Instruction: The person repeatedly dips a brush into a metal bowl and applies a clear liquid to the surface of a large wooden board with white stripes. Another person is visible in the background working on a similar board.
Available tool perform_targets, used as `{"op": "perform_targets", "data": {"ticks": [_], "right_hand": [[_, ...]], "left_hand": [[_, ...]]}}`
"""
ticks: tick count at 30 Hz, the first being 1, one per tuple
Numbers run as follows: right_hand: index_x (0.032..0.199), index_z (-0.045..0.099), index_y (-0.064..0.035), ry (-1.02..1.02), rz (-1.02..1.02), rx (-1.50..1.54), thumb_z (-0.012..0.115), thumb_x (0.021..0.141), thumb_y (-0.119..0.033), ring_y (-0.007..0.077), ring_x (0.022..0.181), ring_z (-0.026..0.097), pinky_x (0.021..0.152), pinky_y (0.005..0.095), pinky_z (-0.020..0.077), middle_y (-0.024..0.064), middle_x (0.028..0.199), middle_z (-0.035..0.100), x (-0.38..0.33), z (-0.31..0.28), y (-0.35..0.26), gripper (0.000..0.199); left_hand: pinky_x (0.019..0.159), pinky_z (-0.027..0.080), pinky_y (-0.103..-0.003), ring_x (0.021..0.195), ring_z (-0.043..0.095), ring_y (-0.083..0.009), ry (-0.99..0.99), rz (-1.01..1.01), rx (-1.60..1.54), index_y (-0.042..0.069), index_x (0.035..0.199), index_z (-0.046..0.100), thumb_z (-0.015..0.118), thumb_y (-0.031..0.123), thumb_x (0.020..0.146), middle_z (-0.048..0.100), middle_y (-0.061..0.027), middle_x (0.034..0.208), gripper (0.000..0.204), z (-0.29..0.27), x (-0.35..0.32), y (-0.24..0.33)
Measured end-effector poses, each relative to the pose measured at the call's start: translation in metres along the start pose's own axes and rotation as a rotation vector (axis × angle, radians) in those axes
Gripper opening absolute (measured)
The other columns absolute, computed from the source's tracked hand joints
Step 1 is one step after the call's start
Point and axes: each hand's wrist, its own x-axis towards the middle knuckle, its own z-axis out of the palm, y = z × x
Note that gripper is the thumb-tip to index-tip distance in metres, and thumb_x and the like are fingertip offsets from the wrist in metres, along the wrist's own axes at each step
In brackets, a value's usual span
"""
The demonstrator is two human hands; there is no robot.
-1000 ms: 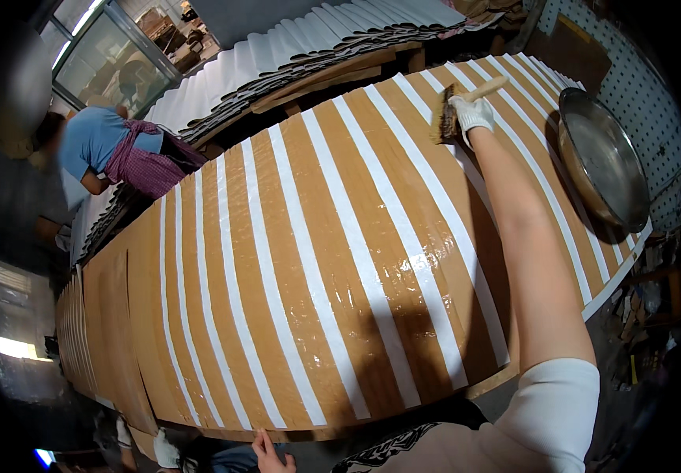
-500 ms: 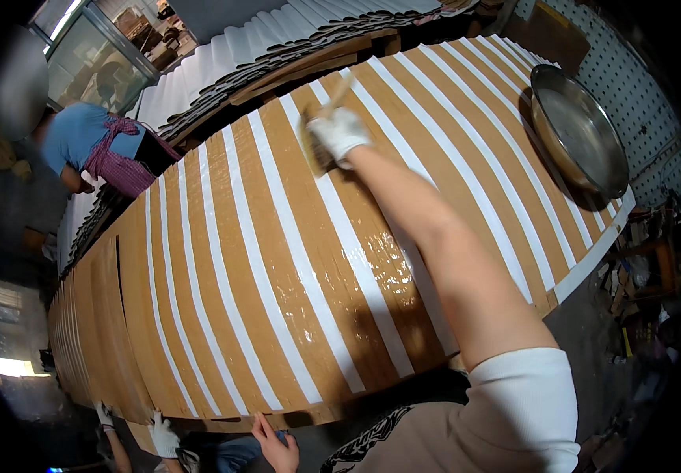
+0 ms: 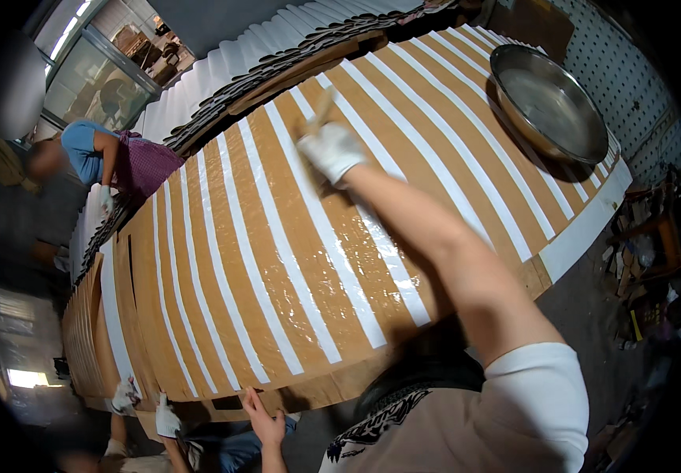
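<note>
My right hand point(image 3: 331, 154), in a white glove, grips a flat brush whose pale handle point(image 3: 325, 104) sticks up past the fingers. Motion blurs the brush, and the hand partly covers it. It is on the far half of a long row of overlapping brown sheets point(image 3: 273, 272) with white stripes between them. A wet gloss covers the sheets' middle part. My bare left hand point(image 3: 266, 419) is at the near edge of the sheets, fingers stretched out and holding nothing.
A metal basin point(image 3: 549, 102) rests on the sheets at the far right. At the lower left, another person's gloved hands point(image 3: 147, 408) touch the near edge. A person in a blue shirt point(image 3: 92, 154) bends at the far left, beside stacked white sheets point(image 3: 222, 71).
My right hand has moved slightly nearer with the brush. The blue-shirted person's gloved hand now shows, reaching down. At the left end, a wide white strip has come into sight beside the other person's gloved hands.
</note>
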Motion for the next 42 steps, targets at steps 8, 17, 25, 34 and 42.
{"op": "perform_targets", "data": {"ticks": [8,17,25,34,42], "right_hand": [[0.111,0.067,-0.0035,0.04,0.212,0.033,0.054,0.085,-0.052,0.0376,0.094,0.069,0.081,0.0465,0.0539,0.0231,0.099,0.07,0.01,-0.061,0.092,0.056],[0.095,0.071,-0.0074,0.137,-0.212,-0.197,0.055,0.082,-0.052,0.0378,0.089,0.068,0.077,0.047,0.0529,0.0215,0.092,0.07,-0.028,-0.116,0.082,0.049],[0.12,0.065,-0.006,-0.212,-0.318,0.029,0.061,0.081,-0.058,0.0375,0.102,0.065,0.089,0.0427,0.051,0.0254,0.108,0.066,-0.103,-0.052,0.135,0.066],[0.101,0.071,-0.0058,0.027,-0.585,-0.463,0.061,0.089,-0.046,0.0314,0.089,0.068,0.075,0.0383,0.0558,0.0189,0.096,0.07,-0.086,-0.143,0.112,0.043],[0.12,0.063,-0.0143,-0.293,-1.096,-0.395,0.059,0.087,-0.01,0.0245,0.077,0.066,0.062,0.0355,0.0544,0.0105,0.094,0.067,-0.246,-0.117,0.118,0.033]], "left_hand": [[0.109,0.037,-0.039,0.132,0.041,-0.0382,0.081,-0.02,-0.074,0.008,0.154,0.023,0.068,0.002,0.068,0.032,-0.0196,0.144,0.098,0.02,0.003,-0.011],[0.103,0.039,-0.043,0.121,0.049,-0.0384,0.463,0.128,-0.12,0.005,0.142,0.046,0.058,-0.001,0.079,0.048,-0.0187,0.132,0.064,0.048,-0.025,0.114],[0.108,0.035,-0.053,0.118,0.05,-0.0348,0.355,0.474,-0.041,0.013,0.128,0.062,0.058,0.003,0.069,0.056,-0.0119,0.123,0.06,0.069,-0.025,0.201],[0.113,0.032,-0.055,0.123,0.048,-0.0343,0.278,0.483,0.014,0.016,0.132,0.06,0.06,0.004,0.067,0.054,-0.0108,0.131,0.066,0.071,-0.03,0.184],[0.113,0.033,-0.054,0.121,0.05,-0.0335,0.312,0.488,-0.003,0.017,0.132,0.06,0.059,0.003,0.07,0.057,-0.0106,0.129,0.064,0.074,-0.031,0.179]]}}
